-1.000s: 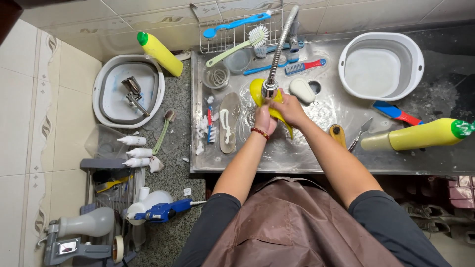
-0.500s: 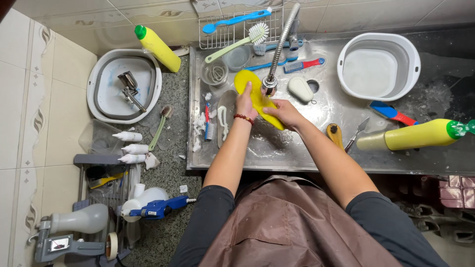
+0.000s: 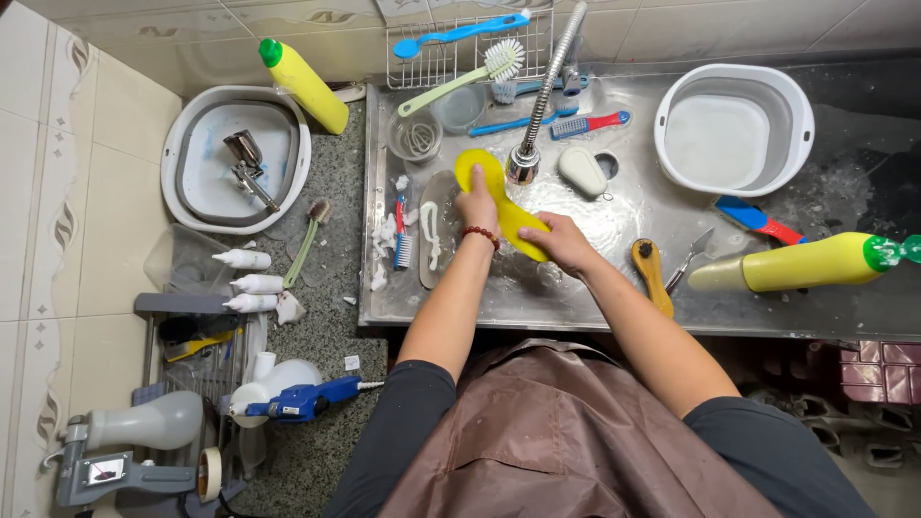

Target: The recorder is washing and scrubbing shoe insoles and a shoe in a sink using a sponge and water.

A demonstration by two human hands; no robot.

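Both my hands hold a long yellow rubbery piece (image 3: 491,188) over the wet steel sink (image 3: 614,288), just below the head of the flexible tap (image 3: 523,165). My left hand (image 3: 477,205), with a red bead bracelet at the wrist, grips its upper rounded end. My right hand (image 3: 559,240) closes on its lower end. The piece lies slanted from upper left to lower right.
A white tub (image 3: 734,129) stands at the sink's back right, a grey-rimmed basin (image 3: 236,158) on the left counter. Yellow bottles lie at back left (image 3: 302,84) and at right (image 3: 806,264). Brushes, a wire rack (image 3: 460,43) and small white tubes (image 3: 245,281) lie around.
The yellow piece and both hands have shifted a little left and nearer under the tap, and the piece has been stretched out lengthwise.
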